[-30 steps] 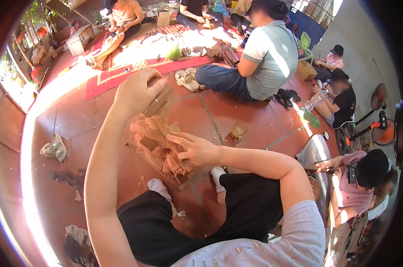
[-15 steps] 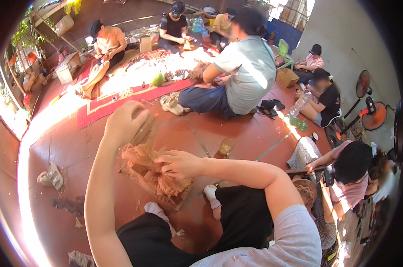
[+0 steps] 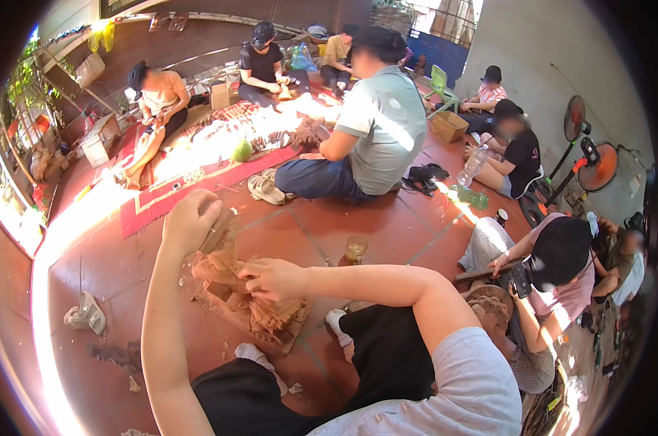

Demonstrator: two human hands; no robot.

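Note:
A reddish-brown wood carving (image 3: 252,312) stands on the tiled floor between my legs. My left hand (image 3: 189,224) is closed at its top end around a thin wooden tool (image 3: 218,234) that is pressed against the wood. My right hand (image 3: 274,279) lies over the middle of the carving, fingers curled on it and holding it steady. Wood chips lie around its base.
A glass cup (image 3: 356,248) stands on the floor just beyond the carving. A person in a grey shirt (image 3: 381,134) sits ahead beside sandals (image 3: 265,190) and a red mat (image 3: 170,195). Another person in pink (image 3: 561,287) works at my right. Fans (image 3: 587,156) stand far right.
The view has shifted so the hands and carving sit lower and nearer the middle. Both hands keep the same hold on tool and carving.

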